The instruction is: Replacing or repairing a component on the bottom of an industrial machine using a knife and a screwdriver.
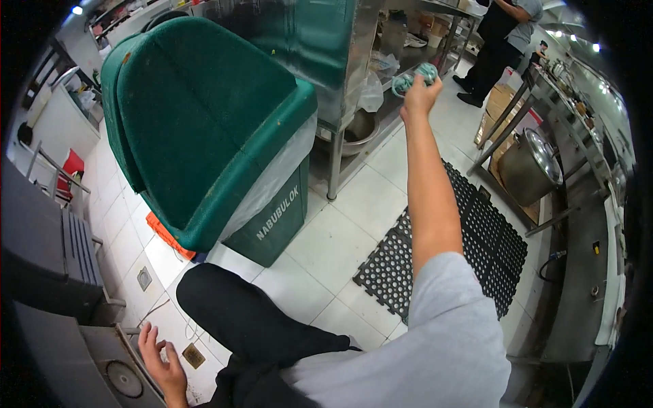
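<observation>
My right arm stretches far forward, and my right hand point(421, 97) is closed around a small teal-and-clear bundle point(427, 71). What kind of thing the bundle is cannot be made out. It is held up beside the steel counter point(340, 75), near the shelf below it. At the lower left, my left hand point(163, 367) hangs with its fingers apart and nothing in it. A grey metal unit with a round fitting point(124, 378) is nearest to that hand. Between my hands stands a big green bin point(204, 109) with a domed lid and a pale plastic liner.
A black perforated rubber mat point(486, 238) lies on the white tiles to the right. Beyond it, a large lidded pot point(530, 166) sits on a low rack. A person in dark trousers point(493, 61) stands at the far right. An orange object point(166, 234) lies beside the bin.
</observation>
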Motion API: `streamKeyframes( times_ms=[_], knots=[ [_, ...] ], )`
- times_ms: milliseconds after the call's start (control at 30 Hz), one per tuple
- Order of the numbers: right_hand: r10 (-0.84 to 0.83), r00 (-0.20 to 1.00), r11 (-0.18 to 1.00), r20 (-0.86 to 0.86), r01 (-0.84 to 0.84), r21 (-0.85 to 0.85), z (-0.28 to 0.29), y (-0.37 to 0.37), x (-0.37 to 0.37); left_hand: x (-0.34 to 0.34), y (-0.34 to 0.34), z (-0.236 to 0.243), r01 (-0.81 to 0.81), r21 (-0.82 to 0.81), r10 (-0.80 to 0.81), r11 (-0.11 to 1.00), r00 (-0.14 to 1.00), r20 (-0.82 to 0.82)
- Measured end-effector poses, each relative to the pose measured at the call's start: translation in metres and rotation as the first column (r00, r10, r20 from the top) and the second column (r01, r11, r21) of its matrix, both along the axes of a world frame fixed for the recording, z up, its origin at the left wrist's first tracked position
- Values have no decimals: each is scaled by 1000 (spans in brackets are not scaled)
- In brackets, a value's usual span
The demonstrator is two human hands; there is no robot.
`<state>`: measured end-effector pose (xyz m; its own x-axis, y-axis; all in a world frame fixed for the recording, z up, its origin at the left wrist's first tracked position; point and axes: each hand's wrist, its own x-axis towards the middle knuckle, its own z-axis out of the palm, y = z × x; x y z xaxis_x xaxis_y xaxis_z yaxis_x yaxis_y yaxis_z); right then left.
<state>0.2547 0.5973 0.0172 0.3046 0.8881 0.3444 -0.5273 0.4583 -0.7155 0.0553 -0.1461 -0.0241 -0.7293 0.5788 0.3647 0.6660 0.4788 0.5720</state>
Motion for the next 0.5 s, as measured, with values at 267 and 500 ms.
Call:
streamKeyframes(
  times_ms=[267,500],
  knots=[
    [-347,551,938,759,210,276,26,53,-88,1,-55,5,-101,-261,66,960,988,-140],
    [-731,-443,614,518,-96,784,10,126,-121,-37,-46,1,-63,-271,5,960,978,-209]
  ],
)
